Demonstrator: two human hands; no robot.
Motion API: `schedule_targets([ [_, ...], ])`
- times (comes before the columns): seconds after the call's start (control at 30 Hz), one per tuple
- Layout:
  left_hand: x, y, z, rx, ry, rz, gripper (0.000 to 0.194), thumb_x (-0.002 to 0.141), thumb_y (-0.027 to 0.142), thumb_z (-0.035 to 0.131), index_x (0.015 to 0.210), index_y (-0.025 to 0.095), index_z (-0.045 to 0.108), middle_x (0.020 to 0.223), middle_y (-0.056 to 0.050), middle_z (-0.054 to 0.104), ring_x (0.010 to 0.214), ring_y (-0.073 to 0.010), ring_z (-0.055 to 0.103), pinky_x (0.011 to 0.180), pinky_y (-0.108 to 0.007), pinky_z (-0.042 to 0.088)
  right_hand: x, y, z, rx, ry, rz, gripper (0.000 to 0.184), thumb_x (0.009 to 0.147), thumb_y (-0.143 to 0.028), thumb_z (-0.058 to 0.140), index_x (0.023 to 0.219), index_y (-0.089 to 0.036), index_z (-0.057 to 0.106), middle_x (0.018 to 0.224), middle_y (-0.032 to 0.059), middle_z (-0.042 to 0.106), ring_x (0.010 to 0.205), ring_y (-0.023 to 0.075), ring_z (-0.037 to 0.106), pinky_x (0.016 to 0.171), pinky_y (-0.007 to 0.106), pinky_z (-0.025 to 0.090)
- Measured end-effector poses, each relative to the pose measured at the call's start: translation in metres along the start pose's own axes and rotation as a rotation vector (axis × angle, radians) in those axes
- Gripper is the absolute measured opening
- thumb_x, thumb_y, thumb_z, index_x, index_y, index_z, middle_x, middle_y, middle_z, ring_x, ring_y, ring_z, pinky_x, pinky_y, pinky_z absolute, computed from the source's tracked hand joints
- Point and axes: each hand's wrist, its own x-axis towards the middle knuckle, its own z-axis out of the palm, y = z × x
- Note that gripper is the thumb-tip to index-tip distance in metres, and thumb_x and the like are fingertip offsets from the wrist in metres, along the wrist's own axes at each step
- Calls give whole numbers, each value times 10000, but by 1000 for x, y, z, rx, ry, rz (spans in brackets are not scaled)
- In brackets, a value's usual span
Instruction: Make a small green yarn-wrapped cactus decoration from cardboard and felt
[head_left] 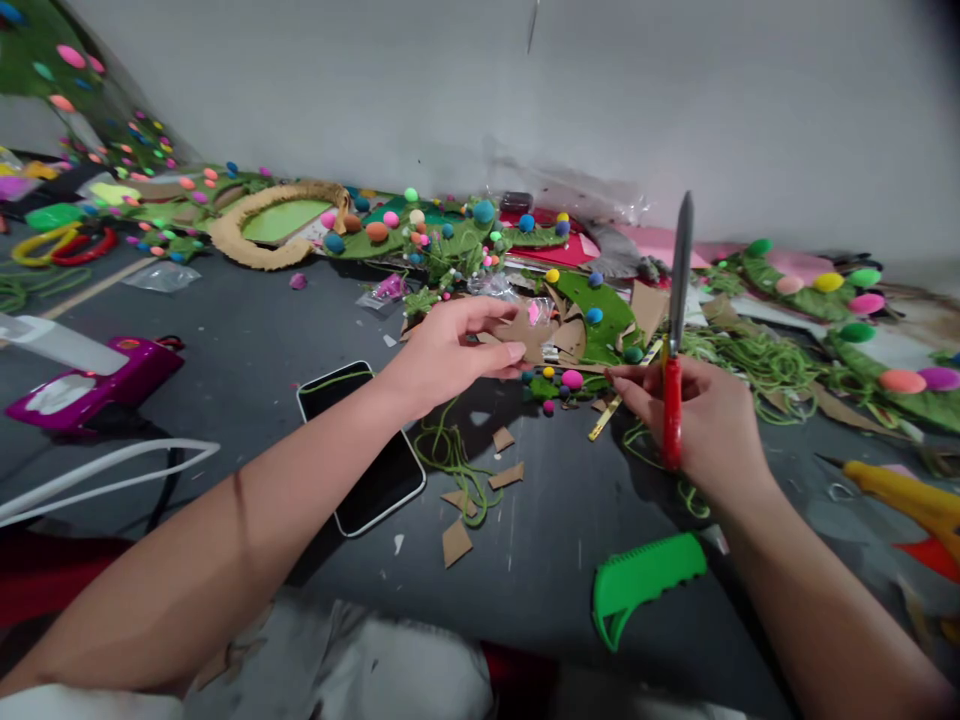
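My left hand [450, 350] is closed on a small brown piece of cardboard [531, 334], held over the middle of the table. Red-handled scissors [673, 400] are in my right hand [712, 420], their blades pointing up. The thumb and fingertips of that hand are pinched together, and a thin strip or strand seems to run from them toward the cardboard. Just below, a green piece with colourful pom-poms [566, 385] lies between my hands. A yellow measuring tape [606, 418] rests beside my right fingertips.
A phone [382, 480] lies under my left forearm, near green yarn [450, 455] and cardboard scraps [457, 543]. Nearer me is a green comb [649, 580]. At left stands a purple glue gun [97, 385]; a yellow tool [907, 495] lies right. Pom-pom-decorated leaves [450, 240] line the wall.
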Motion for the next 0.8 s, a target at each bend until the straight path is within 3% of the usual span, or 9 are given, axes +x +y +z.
schedule_targets([
  [0.1, 0, 2, -1, 21, -15, 20, 335, 801, 229, 774, 1105, 116, 690, 1054, -117, 725, 884, -197, 723, 799, -348, 622, 0, 1, -1, -64, -4, 23, 347, 651, -395, 868, 689, -184, 596, 788, 65, 749, 729, 210, 676, 605, 268, 488],
  [0.23, 3, 1, -5, 76, 57, 57, 366, 790, 248, 788, 1124, 138, 687, 994, -101, 736, 838, -185, 714, 746, -327, 601, -1, -3, -7, -211, -7, 80, 444, 672, -492, 862, 685, -188, 539, 602, -3, 606, 583, 144, 547, 526, 244, 369],
  [0.4, 7, -1, -12, 125, 164, 118, 363, 781, 256, 794, 1113, 158, 684, 947, -82, 742, 863, -178, 703, 765, -314, 575, 1, -1, -22, -373, -177, 22, 495, 775, -608, 745, 663, -188, 508, 556, -34, 434, 536, 105, 358, 512, 271, 270],
  [0.67, 11, -1, -20, 189, 246, 227, 365, 808, 238, 753, 1169, 199, 720, 1000, -61, 746, 963, -203, 694, 841, -357, 570, -4, 3, -28, -600, -523, 86, 484, 736, -655, 749, 780, -194, 606, 650, -25, 554, 624, 139, 429, 583, 269, 347],
  [0.8, 10, -1, -18, 185, 236, 222, 317, 793, 251, 779, 1090, 161, 714, 1015, -82, 747, 965, -204, 699, 861, -359, 575, -9, 4, -23, -593, -590, 91, 441, 762, -629, 737, 828, -203, 642, 664, -28, 571, 636, 147, 449, 588, 266, 373],
])
